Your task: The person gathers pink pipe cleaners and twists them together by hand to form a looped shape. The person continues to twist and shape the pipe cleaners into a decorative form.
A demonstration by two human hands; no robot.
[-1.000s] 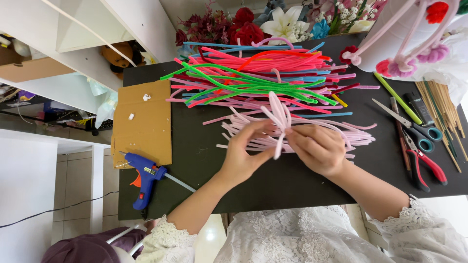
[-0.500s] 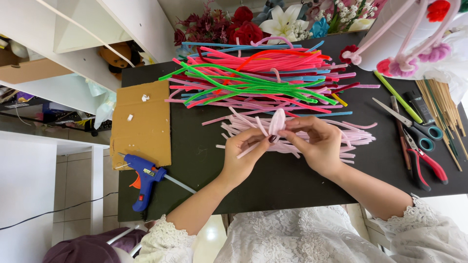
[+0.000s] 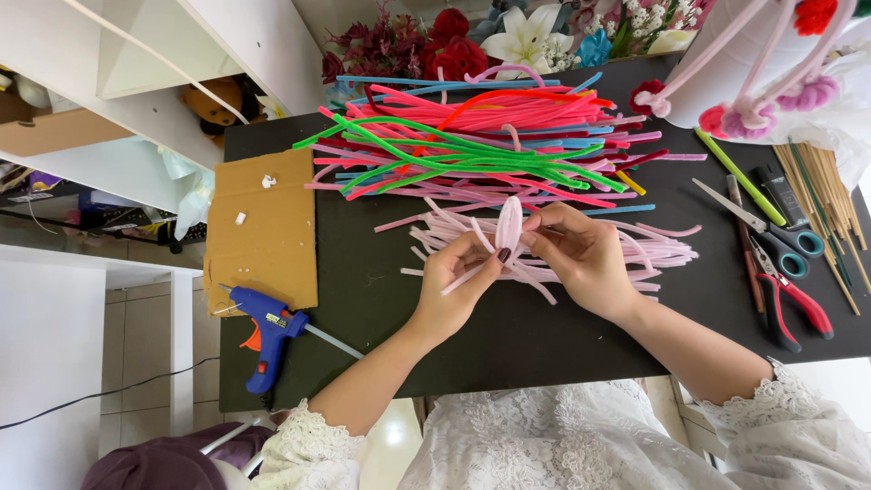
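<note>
Over black table (image 3: 544, 336) | left hand (image 3: 454, 290), right hand (image 3: 585, 259) fingers pinching pale-pink looped pipe cleaner (image 3: 509, 231)

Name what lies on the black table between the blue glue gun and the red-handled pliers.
In the head view, between the glue gun and pliers lie both hands, left hand and right hand, pinching a folded pink pipe cleaner.

i count two hands: left hand (image 3: 454, 286), right hand (image 3: 585, 259). one blue glue gun (image 3: 263, 331), one cardboard sheet (image 3: 259, 227), one pair of scissors (image 3: 771, 231), one red-handled pliers (image 3: 789, 299). pipe cleaners (image 3: 472, 150), too many to count.
</note>
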